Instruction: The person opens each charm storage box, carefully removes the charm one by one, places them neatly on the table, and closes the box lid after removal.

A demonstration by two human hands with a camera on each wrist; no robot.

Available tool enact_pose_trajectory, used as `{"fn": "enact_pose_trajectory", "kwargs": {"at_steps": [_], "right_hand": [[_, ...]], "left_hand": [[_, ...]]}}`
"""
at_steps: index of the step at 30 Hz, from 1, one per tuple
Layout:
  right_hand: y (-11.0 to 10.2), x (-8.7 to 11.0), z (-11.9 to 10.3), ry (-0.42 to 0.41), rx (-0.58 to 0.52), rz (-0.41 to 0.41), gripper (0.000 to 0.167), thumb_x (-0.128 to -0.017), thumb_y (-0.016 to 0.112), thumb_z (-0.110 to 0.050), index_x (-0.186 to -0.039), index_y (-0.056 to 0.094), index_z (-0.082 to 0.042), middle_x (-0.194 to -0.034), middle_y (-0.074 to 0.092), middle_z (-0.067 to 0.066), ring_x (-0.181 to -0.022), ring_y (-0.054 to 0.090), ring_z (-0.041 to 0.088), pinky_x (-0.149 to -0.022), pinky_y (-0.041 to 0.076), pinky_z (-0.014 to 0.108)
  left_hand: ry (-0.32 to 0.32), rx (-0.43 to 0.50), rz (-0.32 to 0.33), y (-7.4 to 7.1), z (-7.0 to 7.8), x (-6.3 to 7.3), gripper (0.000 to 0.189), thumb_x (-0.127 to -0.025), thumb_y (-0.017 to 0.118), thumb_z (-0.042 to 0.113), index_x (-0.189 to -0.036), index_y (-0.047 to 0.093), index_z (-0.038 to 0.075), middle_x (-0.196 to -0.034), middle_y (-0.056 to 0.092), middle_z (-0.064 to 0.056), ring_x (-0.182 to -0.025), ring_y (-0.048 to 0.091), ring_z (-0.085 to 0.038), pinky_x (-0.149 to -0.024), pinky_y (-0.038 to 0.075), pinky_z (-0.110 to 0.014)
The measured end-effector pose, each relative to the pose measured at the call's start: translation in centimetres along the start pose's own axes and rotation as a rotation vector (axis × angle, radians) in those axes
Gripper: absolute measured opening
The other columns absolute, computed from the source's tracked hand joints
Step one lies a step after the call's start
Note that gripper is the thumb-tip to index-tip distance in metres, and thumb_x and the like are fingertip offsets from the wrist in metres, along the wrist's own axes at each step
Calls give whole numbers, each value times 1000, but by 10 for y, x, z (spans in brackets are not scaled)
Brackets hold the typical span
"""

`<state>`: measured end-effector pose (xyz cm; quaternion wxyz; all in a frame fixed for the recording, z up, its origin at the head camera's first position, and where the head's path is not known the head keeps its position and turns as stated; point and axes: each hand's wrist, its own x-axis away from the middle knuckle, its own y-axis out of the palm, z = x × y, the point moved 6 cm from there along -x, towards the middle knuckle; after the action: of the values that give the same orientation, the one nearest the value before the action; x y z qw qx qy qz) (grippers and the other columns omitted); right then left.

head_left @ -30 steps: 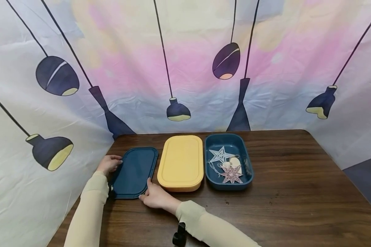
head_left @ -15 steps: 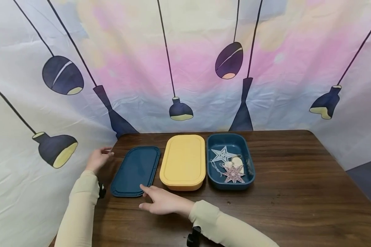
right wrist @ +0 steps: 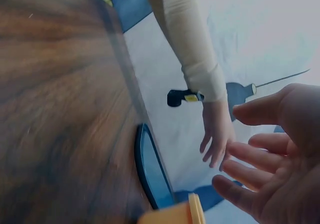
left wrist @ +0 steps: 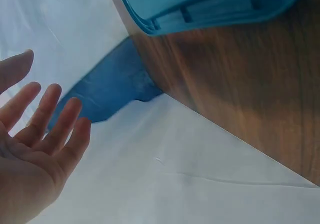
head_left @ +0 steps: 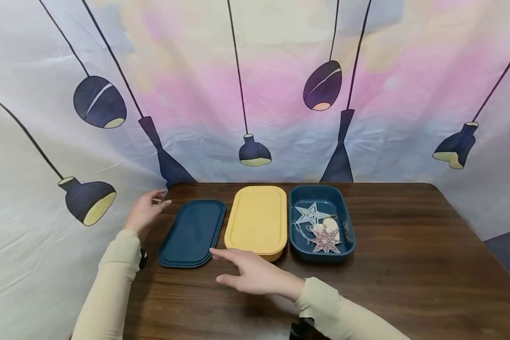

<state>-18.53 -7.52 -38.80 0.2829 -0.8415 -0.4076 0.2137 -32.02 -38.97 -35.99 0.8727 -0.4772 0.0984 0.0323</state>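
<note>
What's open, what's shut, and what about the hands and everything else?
Blue lid: off, lying beside the yellow box.
Yellow box: shut, lid on.
Blue box: open at the top, ornaments inside.
Ornaments: loose, lying in a little pile.
Left hand: holding nothing.
Right hand: holding nothing.

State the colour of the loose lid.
The lid is dark blue; the head view shows it best.
</note>
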Motion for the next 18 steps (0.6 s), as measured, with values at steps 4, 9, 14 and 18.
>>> {"fn": "enact_pose_trajectory", "kwargs": {"at_steps": [4, 9, 14, 18], "right_hand": [[-11, 12, 4, -5, 57, 65, 56, -103, 61, -30, -155, 42, -23, -148, 52, -5, -137, 45, 9, -111, 40, 32], [-28, 27, 15, -9, 167, 189, 51, -102, 62, -25, -151, 49, -19, -147, 53, -3, -135, 49, 13, -110, 42, 36], [-46, 36, 31, -18, 247, 329, 49, -100, 66, -21, -146, 55, -15, -144, 56, 0, -132, 53, 17, -108, 45, 41], [-61, 50, 52, 5, 282, 334, 50, -99, 68, -25, -147, 55, -14, -146, 55, 1, -134, 52, 21, -108, 45, 45]], "left_hand": [[37, -44, 6, 5, 14, -1, 52, -102, 62, 19, -145, 48, -6, -131, 55, -34, -118, 54, -51, -97, 45, -62], [70, -77, -25, 22, 32, -4, 56, -102, 63, 27, -148, 48, -1, -135, 55, -30, -123, 51, -48, -101, 41, -63], [94, -107, -59, 34, 49, -7, 58, -100, 66, 27, -149, 47, 1, -136, 55, -28, -123, 52, -45, -100, 43, -61], [121, -113, -84, 52, 65, -10, 59, -99, 68, 24, -150, 47, 5, -137, 55, -24, -123, 54, -43, -98, 46, -59]]}}
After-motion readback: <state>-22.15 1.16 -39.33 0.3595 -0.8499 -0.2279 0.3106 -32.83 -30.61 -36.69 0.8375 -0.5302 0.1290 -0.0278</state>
